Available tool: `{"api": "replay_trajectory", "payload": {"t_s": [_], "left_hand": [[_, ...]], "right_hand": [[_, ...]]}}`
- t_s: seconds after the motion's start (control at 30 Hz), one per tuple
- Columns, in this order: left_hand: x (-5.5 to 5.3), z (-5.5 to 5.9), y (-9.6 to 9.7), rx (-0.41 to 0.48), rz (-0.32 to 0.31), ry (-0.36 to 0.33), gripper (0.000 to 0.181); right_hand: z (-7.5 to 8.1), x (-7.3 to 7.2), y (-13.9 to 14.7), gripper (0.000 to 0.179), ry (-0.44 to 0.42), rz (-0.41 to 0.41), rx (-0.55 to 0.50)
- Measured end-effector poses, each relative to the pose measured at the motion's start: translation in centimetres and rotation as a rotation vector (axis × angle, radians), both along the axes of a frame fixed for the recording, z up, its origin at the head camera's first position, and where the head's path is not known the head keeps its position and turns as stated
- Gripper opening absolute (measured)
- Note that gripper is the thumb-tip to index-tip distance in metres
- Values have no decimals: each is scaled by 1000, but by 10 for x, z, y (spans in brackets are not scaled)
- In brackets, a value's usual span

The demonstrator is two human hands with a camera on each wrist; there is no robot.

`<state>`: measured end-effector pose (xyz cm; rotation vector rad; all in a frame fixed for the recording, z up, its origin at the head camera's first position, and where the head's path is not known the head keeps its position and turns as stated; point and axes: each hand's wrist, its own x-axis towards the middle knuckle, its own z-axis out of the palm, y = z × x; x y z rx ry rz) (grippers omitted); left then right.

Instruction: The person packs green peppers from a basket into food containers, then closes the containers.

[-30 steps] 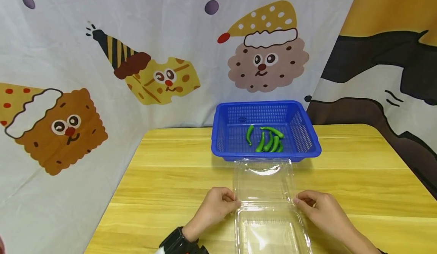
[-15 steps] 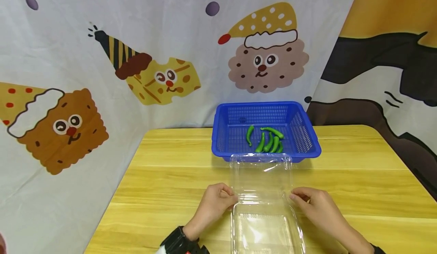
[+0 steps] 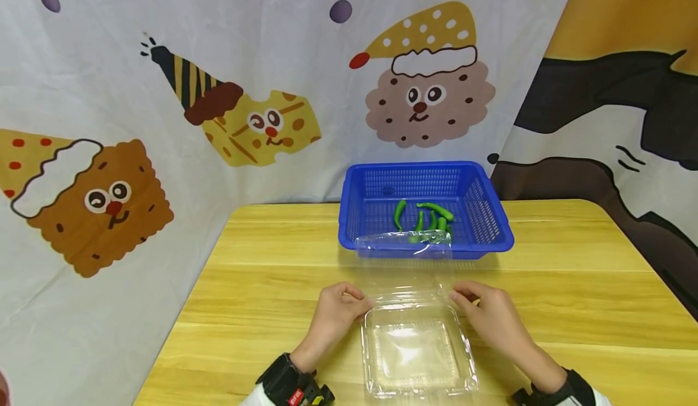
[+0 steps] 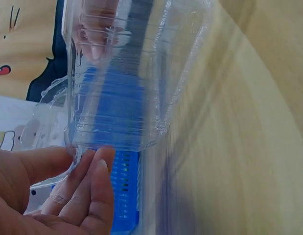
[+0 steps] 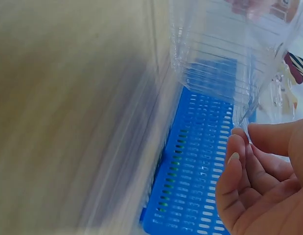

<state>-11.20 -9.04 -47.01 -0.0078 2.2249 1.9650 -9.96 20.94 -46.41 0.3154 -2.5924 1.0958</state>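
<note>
Clear plastic clamshell container (image 3: 406, 363) spread open over the wood-grain table (image 3: 262, 309), all thin, shiny and see-through, with a squarish, round-cornered base and ribbed sides. Long axis runs away from the person: base on the near side, lid (image 3: 405, 276) pointing at the blue slotted basket (image 3: 493, 218) and overlapping its front rim in the head view. Left hand (image 3: 336, 313) and right hand (image 3: 492, 316) each pinch an edge near the hinge, thumb against fingers. Smooth, curved green peppers (image 3: 436, 210) lie in the basket.

A clear, hinged plastic container (image 3: 414, 357) spreads open, pinched at both sides.
</note>
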Motion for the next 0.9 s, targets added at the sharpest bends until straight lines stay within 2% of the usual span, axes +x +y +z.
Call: {"api": "replay_trajectory", "payload": {"t_s": [0.2,0.3,0.57,0.7,0.8,0.9], "left_hand": [[-2,-1,-4,78,17,-27,18],[-4,-1,-5,72,36,-37,19],[-9,-1,-10,79,95,-46,19],[-11,-2,-14,103,103,-51,18],[-12,-1,-17,119,100,-62,18],[-13,0,-18,115,96,-60,18]], "right_hand": [[-2,-9,-8,15,-47,8,-35],[-2,-12,-11,19,-64,16,-42],[-4,-24,-19,24,-39,71,-52],[-5,-27,-20,29,-74,103,-43],[-1,-28,-19,28,-95,108,-41],[9,-31,-16,22,-56,102,-41]]}}
